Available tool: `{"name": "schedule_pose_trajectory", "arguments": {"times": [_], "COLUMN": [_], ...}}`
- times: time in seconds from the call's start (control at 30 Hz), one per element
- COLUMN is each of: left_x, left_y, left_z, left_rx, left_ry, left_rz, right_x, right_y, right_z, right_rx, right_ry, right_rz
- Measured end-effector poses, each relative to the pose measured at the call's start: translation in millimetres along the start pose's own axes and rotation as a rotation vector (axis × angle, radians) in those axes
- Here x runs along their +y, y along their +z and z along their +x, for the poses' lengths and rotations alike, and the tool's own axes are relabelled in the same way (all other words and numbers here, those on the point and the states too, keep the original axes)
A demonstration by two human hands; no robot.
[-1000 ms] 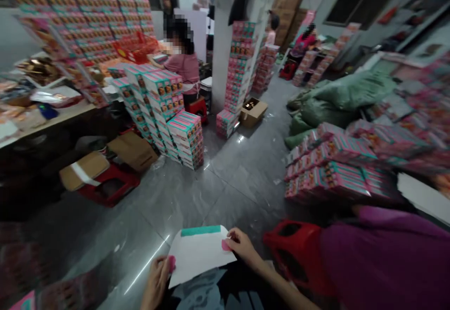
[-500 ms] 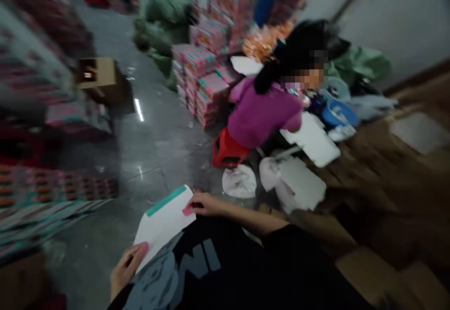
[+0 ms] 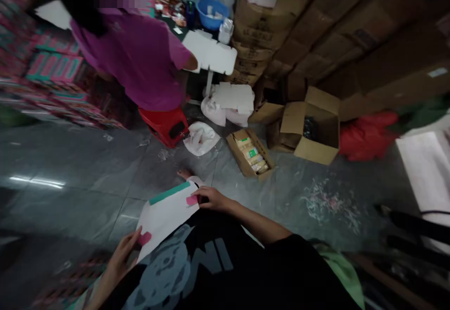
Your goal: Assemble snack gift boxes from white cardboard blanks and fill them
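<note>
Head view, looking down on a flat white card sheet (image 3: 165,218), held tilted over the lap, above the grey floor (image 3: 87,178). Pinched at two opposite corners: left hand (image 3: 121,256) on the near pink tab (image 3: 144,238), right hand (image 3: 213,200) at the far pink tab (image 3: 191,200), just below the teal strip (image 3: 169,192). Fingers of both hands closed on the sheet's edges. Probably light, thin and bendy, easily creased; best gripped at an edge or tab, not mid-panel. Beyond, well apart: a person in a purple shirt (image 3: 140,61) on a red stool (image 3: 163,124), and an open cardboard box (image 3: 309,127).
</note>
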State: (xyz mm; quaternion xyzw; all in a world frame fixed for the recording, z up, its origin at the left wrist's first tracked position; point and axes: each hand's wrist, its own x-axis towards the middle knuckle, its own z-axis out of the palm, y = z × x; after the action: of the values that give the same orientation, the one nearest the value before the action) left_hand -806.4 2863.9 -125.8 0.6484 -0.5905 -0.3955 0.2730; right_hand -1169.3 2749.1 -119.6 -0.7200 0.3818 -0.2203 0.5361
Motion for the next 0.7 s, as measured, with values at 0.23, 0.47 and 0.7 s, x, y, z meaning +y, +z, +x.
{"name": "schedule_pose_trajectory", "arguments": {"times": [0.23, 0.47, 0.7], "left_x": [53.5, 85.2, 163.5], "left_y": [43.2, 88.3, 151.5], "left_z": [34.0, 24.8, 40.1], "left_rx": [-0.376, -0.598, -0.598], "left_ry": [0.181, 0.324, 0.268], "left_rz": [0.164, 0.229, 0.263], "right_x": [14.2, 22.6, 44.5], "right_y": [14.7, 8.8, -35.2], "right_z": [-86.2, -184.2, -231.9], "right_rx": [0.294, 0.348, 0.428], "right_ry": [0.129, 0.092, 0.126], "right_rz": [0.130, 0.039, -0.013]}}
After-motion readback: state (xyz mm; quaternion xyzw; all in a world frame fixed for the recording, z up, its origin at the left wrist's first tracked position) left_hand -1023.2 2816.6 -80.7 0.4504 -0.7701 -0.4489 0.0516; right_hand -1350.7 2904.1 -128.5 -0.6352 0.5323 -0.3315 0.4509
